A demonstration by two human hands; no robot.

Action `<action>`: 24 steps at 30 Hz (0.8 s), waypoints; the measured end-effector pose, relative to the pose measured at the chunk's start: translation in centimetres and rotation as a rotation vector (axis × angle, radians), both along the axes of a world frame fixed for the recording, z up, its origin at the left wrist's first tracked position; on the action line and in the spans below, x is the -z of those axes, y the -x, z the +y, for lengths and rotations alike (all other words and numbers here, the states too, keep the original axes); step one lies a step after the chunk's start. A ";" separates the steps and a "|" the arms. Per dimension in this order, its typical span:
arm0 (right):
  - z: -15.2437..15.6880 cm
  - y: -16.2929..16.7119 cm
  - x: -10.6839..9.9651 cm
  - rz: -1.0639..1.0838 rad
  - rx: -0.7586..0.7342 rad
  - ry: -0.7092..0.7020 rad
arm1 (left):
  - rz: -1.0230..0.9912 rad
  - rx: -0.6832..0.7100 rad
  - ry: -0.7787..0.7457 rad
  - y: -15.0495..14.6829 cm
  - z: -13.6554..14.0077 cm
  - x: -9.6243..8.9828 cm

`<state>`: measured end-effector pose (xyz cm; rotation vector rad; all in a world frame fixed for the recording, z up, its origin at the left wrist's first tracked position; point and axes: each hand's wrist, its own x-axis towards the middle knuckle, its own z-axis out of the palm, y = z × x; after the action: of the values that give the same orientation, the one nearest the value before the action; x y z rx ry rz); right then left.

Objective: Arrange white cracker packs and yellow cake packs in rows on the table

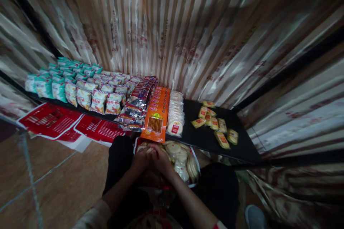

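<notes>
My left hand (140, 161) and my right hand (161, 159) meet over an open box (198, 167) between my knees. Both have their fingers curled together around something pale that is mostly hidden. Wrapped round rice crackers (180, 156) fill the box just right of my hands. On the black shelf (192, 141) beyond it, a row of similar wrapped rice crackers (175, 116) runs front to back. Left of that row lies a long orange strip of snack packets (156, 114), its front end near the box.
Further left on the shelf are dark red and silver packets (139, 94), white snack bags (99, 101) and teal bags (47, 86). Small yellow packets (214, 123) lie scattered at right. Red printed sheets (51, 120) lie below the shelf's left part. A pleated curtain (172, 25) hangs behind.
</notes>
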<state>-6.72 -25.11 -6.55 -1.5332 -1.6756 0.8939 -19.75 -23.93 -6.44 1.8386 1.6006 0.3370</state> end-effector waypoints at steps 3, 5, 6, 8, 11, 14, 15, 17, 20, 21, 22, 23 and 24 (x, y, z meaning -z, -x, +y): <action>-1.0 -0.5 -0.9 0.003 0.009 -0.032 | -0.022 0.086 0.041 0.7 -0.8 -1.9; -1.5 -0.9 -1.7 -0.008 0.007 -0.016 | -0.073 0.128 0.089 1.2 -1.1 -2.9; -1.8 -1.1 -2.2 -0.020 0.010 0.003 | -0.117 0.148 0.113 1.4 -1.2 -3.4; -2.1 -1.5 -3.4 -0.042 0.016 0.042 | -0.245 0.182 0.141 1.6 -1.2 -4.2; -2.4 -2.4 -5.5 -0.054 0.025 0.077 | -0.488 0.205 0.176 1.4 -0.8 -5.2; -2.5 -3.4 -7.4 -0.076 0.046 0.054 | -0.679 0.147 0.236 0.8 -0.2 -6.2; -2.5 -3.7 -7.9 -0.082 0.053 0.045 | -0.730 0.104 0.273 0.5 0.0 -6.5; -2.6 -4.4 -8.6 -0.086 0.070 0.038 | -0.839 0.007 0.375 -0.1 0.1 -7.2; -2.6 -5.4 -8.9 -0.094 0.112 0.017 | -0.987 -0.088 0.473 -1.0 0.1 -7.7; -2.6 -5.7 -8.8 -0.095 0.121 0.001 | -1.013 -0.099 0.477 -1.3 0.1 -7.8; -2.6 -6.0 -8.7 -0.090 0.124 -0.016 | -1.021 -0.102 0.470 -1.5 0.1 -7.8; -2.6 -6.2 -8.7 -0.074 0.124 -0.029 | -1.011 -0.102 0.453 -1.7 0.1 -7.8; -2.5 -6.5 -8.6 -0.045 0.119 -0.035 | -0.985 -0.096 0.429 -1.9 0.2 -7.9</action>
<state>-0.27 -27.66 2.05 -1.6224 -1.6045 0.7689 -17.83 -23.73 1.42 0.9920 0.9488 0.7339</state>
